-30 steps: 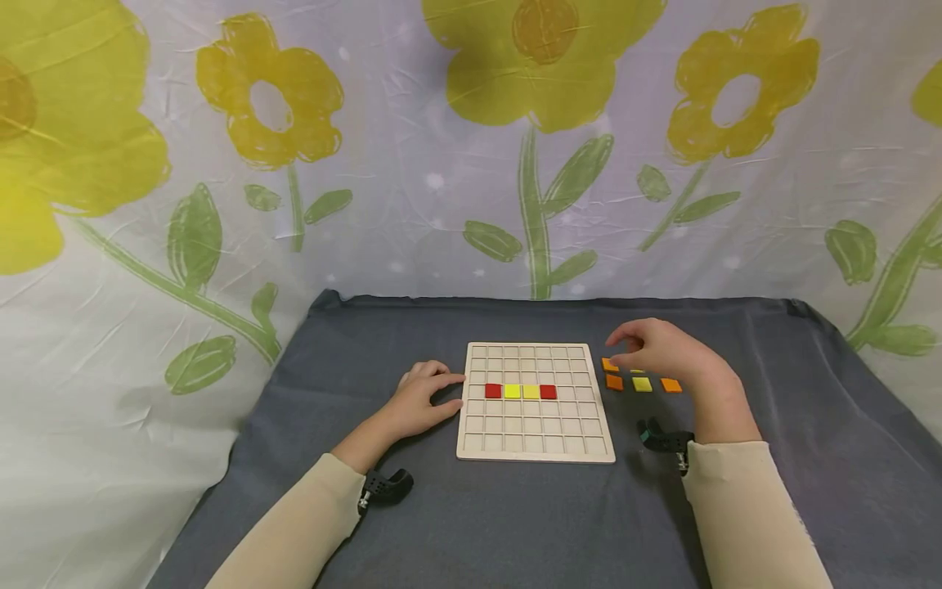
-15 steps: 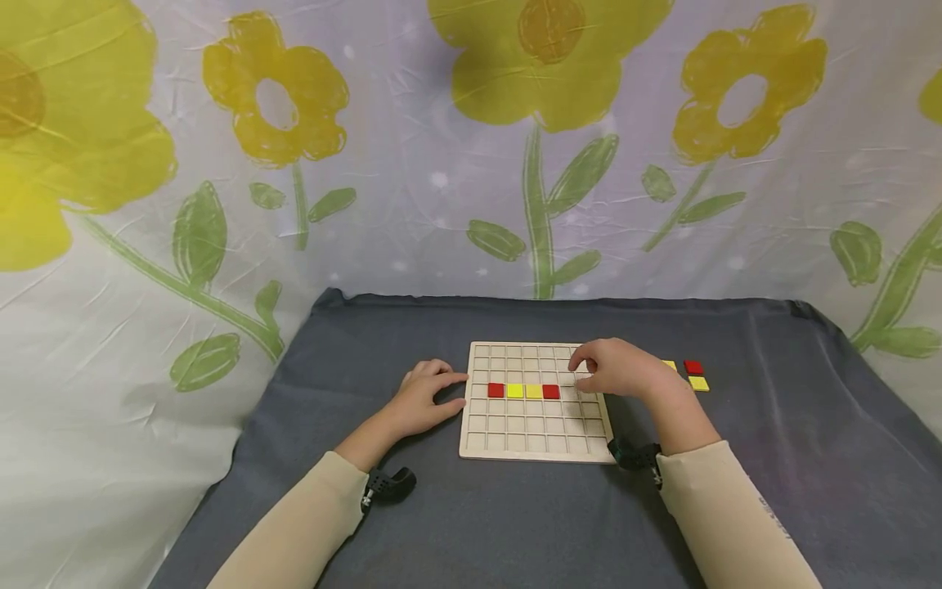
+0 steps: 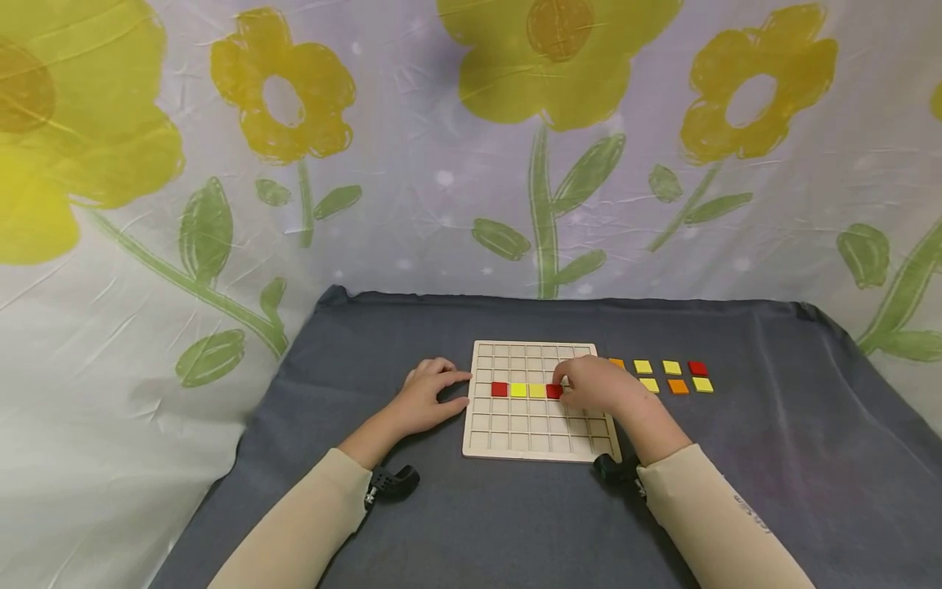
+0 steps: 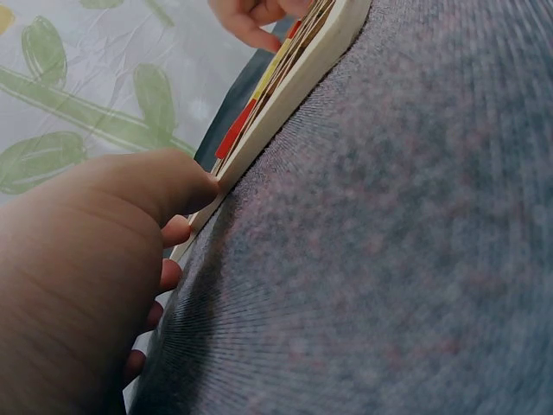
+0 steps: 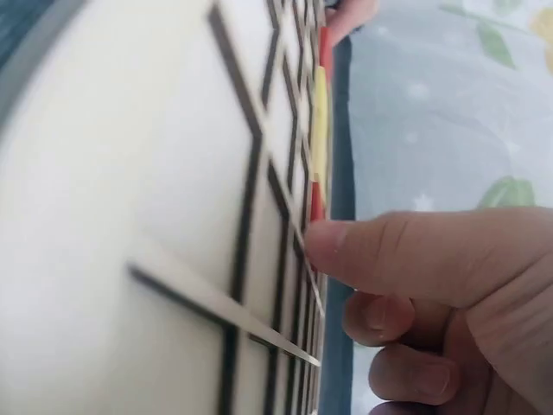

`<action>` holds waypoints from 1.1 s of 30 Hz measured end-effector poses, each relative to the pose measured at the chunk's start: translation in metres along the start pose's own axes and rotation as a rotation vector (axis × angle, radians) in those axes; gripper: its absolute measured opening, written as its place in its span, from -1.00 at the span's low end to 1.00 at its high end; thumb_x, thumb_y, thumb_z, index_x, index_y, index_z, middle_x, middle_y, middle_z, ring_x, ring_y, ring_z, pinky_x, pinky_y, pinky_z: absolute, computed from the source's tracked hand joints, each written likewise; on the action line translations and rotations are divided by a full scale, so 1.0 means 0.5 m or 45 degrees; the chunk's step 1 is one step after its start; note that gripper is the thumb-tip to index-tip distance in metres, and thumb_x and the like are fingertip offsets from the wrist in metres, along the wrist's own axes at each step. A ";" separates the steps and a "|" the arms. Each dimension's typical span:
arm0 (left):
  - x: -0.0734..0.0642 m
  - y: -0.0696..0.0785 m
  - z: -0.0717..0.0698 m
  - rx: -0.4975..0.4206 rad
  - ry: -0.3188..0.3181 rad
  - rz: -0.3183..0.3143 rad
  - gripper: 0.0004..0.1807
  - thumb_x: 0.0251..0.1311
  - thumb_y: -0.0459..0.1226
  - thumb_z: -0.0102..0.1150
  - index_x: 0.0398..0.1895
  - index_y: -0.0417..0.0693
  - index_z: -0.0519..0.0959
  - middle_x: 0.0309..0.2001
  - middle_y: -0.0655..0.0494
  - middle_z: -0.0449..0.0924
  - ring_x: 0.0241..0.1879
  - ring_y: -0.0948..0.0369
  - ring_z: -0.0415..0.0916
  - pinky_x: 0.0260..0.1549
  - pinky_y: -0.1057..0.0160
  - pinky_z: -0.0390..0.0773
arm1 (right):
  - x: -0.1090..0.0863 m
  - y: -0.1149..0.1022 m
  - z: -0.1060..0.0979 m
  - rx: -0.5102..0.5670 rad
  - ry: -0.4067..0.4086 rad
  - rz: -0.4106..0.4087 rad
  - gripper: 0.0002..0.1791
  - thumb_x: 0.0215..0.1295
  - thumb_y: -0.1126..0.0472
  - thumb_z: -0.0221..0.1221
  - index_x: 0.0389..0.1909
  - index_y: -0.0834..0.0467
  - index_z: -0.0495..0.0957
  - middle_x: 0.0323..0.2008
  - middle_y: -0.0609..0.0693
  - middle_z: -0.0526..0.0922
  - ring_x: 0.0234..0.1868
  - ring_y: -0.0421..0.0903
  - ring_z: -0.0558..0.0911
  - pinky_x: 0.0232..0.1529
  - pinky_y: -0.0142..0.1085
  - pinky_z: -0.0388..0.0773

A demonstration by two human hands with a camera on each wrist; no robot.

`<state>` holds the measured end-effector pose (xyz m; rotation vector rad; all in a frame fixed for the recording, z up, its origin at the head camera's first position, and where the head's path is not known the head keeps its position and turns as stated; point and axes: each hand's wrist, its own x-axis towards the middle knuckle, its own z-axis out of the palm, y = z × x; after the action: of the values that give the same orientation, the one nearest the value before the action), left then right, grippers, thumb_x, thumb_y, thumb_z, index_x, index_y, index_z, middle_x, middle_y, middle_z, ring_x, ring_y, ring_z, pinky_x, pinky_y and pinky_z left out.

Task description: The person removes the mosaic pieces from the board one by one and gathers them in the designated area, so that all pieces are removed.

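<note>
A pale wooden grid board lies on the dark cloth with a row of square tiles across it. From left to right these are a red tile, two yellow tiles and a second red tile. My right hand reaches over the board's right side, its thumb and index finger pinching that second red tile at its right end. In the right wrist view the thumb tip overlaps the red tile. My left hand rests beside the board, thumb and index fingertips at its left edge.
Right of the board lie loose tiles in two rows: several yellow tiles, a red tile and an orange tile, with another orange tile partly behind the right hand. A flower-printed curtain hangs behind the table.
My right hand has moved left from over the loose tiles, across the board's right edge, to the right-hand red tile. The left hand stays at the board's left edge.
</note>
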<state>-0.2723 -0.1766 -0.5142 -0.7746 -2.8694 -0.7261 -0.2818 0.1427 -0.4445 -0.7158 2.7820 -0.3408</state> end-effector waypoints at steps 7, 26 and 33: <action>0.002 0.001 0.000 -0.004 -0.006 -0.012 -0.50 0.37 -0.05 0.30 0.34 0.07 0.60 0.09 0.09 0.46 0.21 0.01 0.29 0.14 -0.08 0.27 | 0.007 0.003 0.006 -0.025 0.044 -0.011 -0.82 0.31 0.24 0.35 -0.08 0.10 0.74 -0.30 -0.09 0.65 -0.34 -0.10 0.51 -0.23 -0.18 0.50; 0.006 0.005 0.004 -0.012 -0.013 0.022 -0.50 0.38 -0.05 0.29 0.34 0.06 0.60 0.12 0.07 0.47 0.22 0.00 0.30 0.15 -0.09 0.28 | -0.010 -0.005 0.024 -0.015 0.130 0.070 -0.90 0.27 0.31 0.33 -0.27 0.05 0.76 -0.42 -0.12 0.60 -0.43 -0.09 0.47 -0.37 -0.21 0.41; -0.002 -0.001 0.002 -0.026 0.005 -0.002 -0.51 0.37 -0.06 0.31 0.33 0.05 0.61 0.11 0.06 0.47 0.22 -0.02 0.31 0.14 -0.10 0.27 | -0.006 -0.012 0.035 -0.074 0.216 0.033 -0.84 0.24 0.34 0.32 -0.44 0.00 0.68 -0.60 -0.10 0.47 -0.56 -0.12 0.34 -0.53 -0.26 0.22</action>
<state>-0.2718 -0.1769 -0.5152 -0.7728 -2.8637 -0.7575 -0.2713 0.1363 -0.4586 -0.6933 2.9695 -0.3310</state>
